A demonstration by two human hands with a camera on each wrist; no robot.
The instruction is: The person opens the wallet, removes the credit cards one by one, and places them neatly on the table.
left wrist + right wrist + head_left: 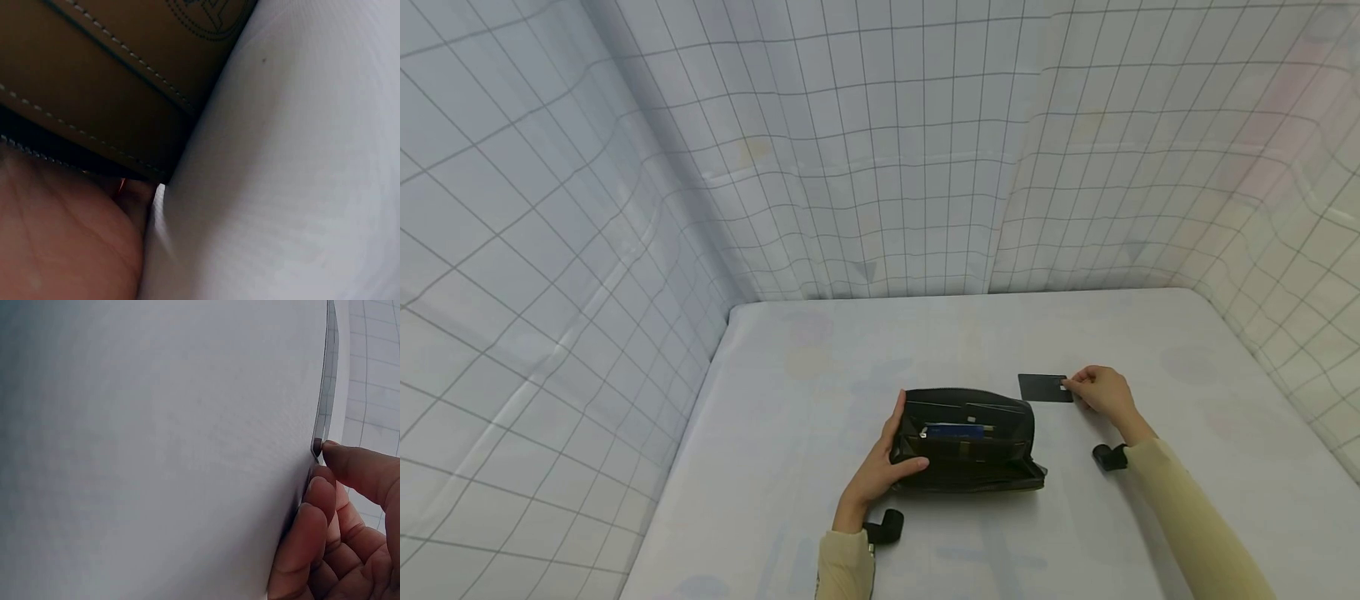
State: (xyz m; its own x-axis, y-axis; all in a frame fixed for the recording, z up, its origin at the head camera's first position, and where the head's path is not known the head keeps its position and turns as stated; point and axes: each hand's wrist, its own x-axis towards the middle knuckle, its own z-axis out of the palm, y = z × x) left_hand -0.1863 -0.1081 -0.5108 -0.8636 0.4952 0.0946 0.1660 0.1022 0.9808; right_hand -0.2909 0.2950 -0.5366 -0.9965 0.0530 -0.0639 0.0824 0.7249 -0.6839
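Observation:
A dark zip-around wallet [962, 477] stands spread open on the table, its inner pockets facing up. A blue card [953, 431] shows in one of its slots. My left hand [880, 467] grips the wallet's left end, thumb over the near flap and fingers along the far side. Brown stitched leather [94, 81] of the wallet, with a zip edge, lies above my palm in the left wrist view. To the right of the wallet, my right hand [1103, 392] pinches the right end of a dark card [1041, 387]. The card appears edge-on and shiny in the right wrist view.
A white cloth covers the table [790, 400]. White grid-patterned curtains [880, 167] hang behind it and along both sides. A small black wrist device [886, 527] is by the left wrist, and another black device [1108, 457] by the right.

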